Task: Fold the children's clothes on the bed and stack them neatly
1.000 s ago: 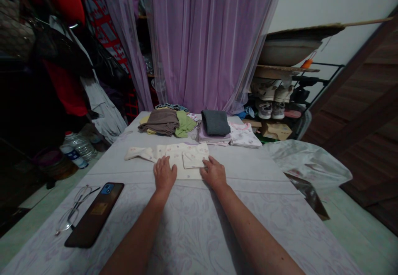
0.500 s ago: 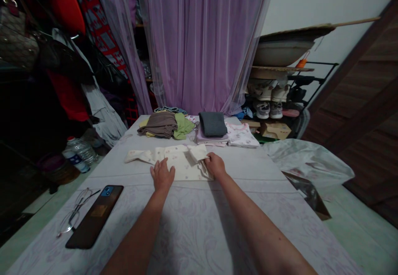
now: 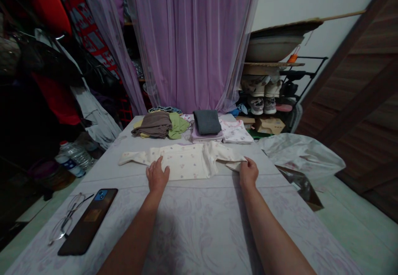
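One limp cream baby garment (image 3: 183, 163) lies before us. Our left hand (image 3: 157, 175) presses flat; our right hand (image 3: 248, 172) pinches its sleeve, a sure hold.

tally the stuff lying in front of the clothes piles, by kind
cream long-sleeved printed garment: 1
smartphone in a dark brown case: 1
thin-framed eyeglasses: 1
total: 3
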Tool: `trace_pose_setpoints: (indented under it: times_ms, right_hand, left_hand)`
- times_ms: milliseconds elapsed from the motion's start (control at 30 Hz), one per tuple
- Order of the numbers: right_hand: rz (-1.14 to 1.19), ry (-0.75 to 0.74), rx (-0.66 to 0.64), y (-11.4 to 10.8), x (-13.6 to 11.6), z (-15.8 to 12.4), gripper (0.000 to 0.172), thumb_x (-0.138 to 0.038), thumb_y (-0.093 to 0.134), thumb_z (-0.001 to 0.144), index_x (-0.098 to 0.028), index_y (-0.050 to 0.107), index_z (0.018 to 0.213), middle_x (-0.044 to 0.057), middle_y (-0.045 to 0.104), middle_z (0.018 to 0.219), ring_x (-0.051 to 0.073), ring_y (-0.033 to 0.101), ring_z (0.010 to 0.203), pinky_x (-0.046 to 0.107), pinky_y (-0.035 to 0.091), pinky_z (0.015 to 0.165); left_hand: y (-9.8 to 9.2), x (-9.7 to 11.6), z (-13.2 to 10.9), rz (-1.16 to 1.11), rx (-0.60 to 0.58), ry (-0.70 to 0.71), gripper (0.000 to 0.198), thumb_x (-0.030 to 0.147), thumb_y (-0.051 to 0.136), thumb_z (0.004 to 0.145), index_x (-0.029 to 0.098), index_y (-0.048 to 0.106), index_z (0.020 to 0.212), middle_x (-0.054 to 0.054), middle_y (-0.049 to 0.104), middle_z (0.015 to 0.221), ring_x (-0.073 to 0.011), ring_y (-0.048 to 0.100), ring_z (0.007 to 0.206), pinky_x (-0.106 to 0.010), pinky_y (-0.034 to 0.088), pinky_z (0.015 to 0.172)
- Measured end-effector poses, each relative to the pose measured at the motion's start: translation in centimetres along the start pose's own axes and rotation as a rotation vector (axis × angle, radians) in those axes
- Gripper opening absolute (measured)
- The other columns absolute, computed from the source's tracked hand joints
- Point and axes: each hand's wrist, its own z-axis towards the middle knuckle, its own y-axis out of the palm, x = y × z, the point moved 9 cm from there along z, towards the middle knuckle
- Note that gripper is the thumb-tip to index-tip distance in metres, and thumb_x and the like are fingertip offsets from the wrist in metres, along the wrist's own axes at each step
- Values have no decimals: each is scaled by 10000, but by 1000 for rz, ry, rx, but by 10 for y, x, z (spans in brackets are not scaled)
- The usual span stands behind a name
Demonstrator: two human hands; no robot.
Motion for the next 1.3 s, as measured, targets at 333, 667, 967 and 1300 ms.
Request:
trace_pose_setpoints:
  times_ms: [333,667,967,1300]
  right_hand:
    - [-148,-163,-7,-5,-13,-10,555,-328,442,727,-116,585,1220,154,629,1170,268,567,1046,399,430,936]
    - [-241,-212,-95,6,-17,-15,546,-323,433,715,-124,599,1195,136,640,1096,247,575,931,362,447,860]
    - [-272,-191,-131,9,-20,-20,526,-323,413,744,-144,603,1201,105,667,1037,223,586,854,331,448,800]
    - [-264,-211,-150,12,-23,-22,502,-318,402,754,-148,637,1164,97,689,995,219,596,858,327,450,815]
  left_hand:
    - [-3,-7,5,-66,83,-2,473,301,539,837,189,529,1297,-125,666,1203,-271,587,1149,-441,407,1034]
    - [23,53,22,227,-242,278,412,304,466,903,223,575,1292,-107,522,1440,-298,365,1395,-540,173,1162]
    - [54,82,54,325,-460,403,371,369,484,908,237,617,1229,-116,626,1299,-289,544,1220,-524,275,1095]
    - [40,89,58,343,-397,462,245,316,514,882,215,683,1027,-87,693,1021,-239,626,1015,-351,419,917]
